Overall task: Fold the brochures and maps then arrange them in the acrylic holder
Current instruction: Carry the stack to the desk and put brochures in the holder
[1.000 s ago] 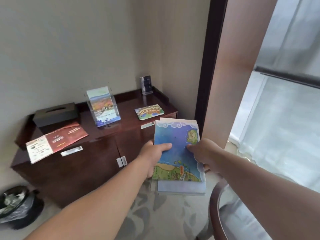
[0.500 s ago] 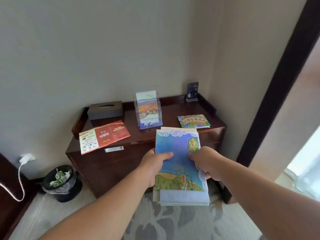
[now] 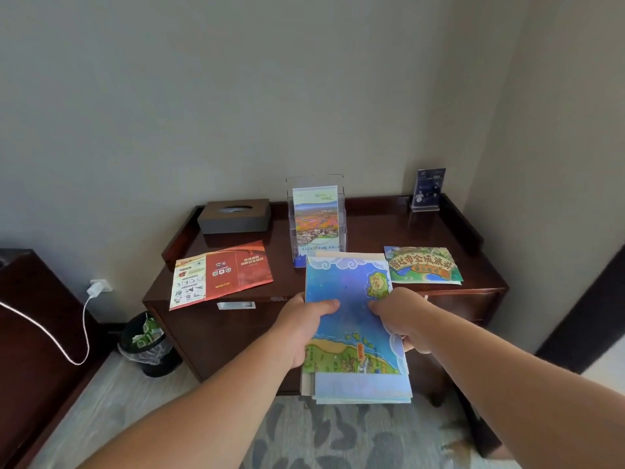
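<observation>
Cabinet [image 3: 372,228]: one acrylic holder [image 3: 341,225], red brochure [image 3: 223,274], green map [image 3: 422,265]; left hand [image 3: 301,328], right hand [image 3: 404,319] pinch one blue map [image 3: 348,319].

Two hands, left hand [image 3: 301,330] and right hand [image 3: 404,318], share one blue map [image 3: 351,319]. One cabinet [image 3: 389,231] carries one acrylic holder [image 3: 341,228], one upright brochure [image 3: 316,221] in it, one red brochure [image 3: 221,274], one green map [image 3: 424,265], one tissue box [image 3: 235,216] and one sign card [image 3: 427,189]. One waste bin [image 3: 148,346] stands at lower left.

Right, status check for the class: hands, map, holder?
Left hand and right hand both grip the blue map. Acrylic holder upright on cabinet, one brochure in it. Nothing seen blocking the holder.
</observation>
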`<state>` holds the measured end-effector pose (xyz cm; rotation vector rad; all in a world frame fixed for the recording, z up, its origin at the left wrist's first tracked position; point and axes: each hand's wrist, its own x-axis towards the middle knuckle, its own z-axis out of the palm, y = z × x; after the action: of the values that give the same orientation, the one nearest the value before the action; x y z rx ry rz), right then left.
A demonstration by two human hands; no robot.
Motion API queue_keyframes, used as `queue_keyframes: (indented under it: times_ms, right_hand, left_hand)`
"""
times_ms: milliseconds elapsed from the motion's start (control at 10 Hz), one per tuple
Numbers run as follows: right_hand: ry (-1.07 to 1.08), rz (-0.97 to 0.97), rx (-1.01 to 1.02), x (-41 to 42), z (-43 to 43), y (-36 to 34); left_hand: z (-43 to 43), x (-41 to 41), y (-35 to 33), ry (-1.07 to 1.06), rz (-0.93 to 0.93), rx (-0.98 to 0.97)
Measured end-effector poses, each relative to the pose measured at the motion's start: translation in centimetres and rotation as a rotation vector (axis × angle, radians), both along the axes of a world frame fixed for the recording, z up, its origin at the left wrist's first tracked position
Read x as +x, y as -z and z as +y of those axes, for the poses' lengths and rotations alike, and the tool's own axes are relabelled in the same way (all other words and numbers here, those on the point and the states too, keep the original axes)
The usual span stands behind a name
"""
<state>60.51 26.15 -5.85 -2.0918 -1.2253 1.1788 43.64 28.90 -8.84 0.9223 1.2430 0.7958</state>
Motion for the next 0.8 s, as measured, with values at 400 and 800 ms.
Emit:
queue_keyframes:
  times_ms: [400,800]
  right_hand:
    - [0.094,0.013,-0.171,1.2,10.5,4.6]
    - [-0.022,-0.171,-0.274,6.5,15.8,8.8]
  left_hand:
    - [11.7,0.9,5.4,0.105,0.025,-0.090]
    - [17.8,6.5,9.6,0.142,0.116,-0.265]
